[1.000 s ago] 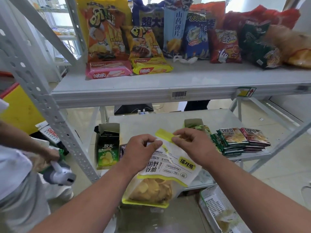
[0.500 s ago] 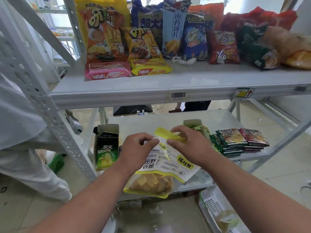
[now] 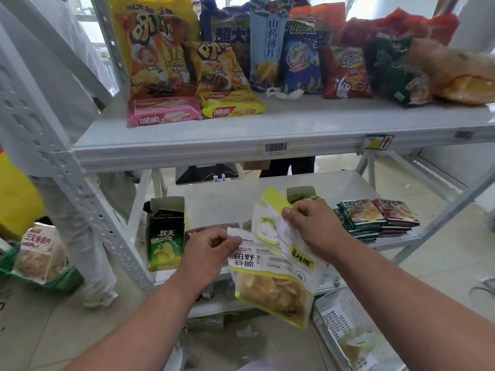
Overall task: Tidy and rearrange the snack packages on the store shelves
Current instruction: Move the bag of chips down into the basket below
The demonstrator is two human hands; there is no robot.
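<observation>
Before half-sorted shelves, left hand (image 3: 211,246) and right hand (image 3: 312,226) pinch a chip bag (image 3: 273,277) unshelved; toppled packets (image 3: 401,73) at two o'clock await straightening.

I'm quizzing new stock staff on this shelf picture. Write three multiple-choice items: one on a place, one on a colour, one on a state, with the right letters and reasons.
1. Where does the pink nabati pack lie?
A. upper shelf, left of the yellow nabati pack
B. lower shelf
C. the floor

2. What colour is the trim on the held chip bag?
A. red
B. yellow-green
C. blue

3. How is the chip bag held?
A. lying on the shelf
B. by one hand
C. by both hands

Answers:
1 A, it lies beside the yellow nabati pack on the upper shelf.
2 B, its edges are yellow-green.
3 C, the left hand and right hand each pinch its top.
</observation>
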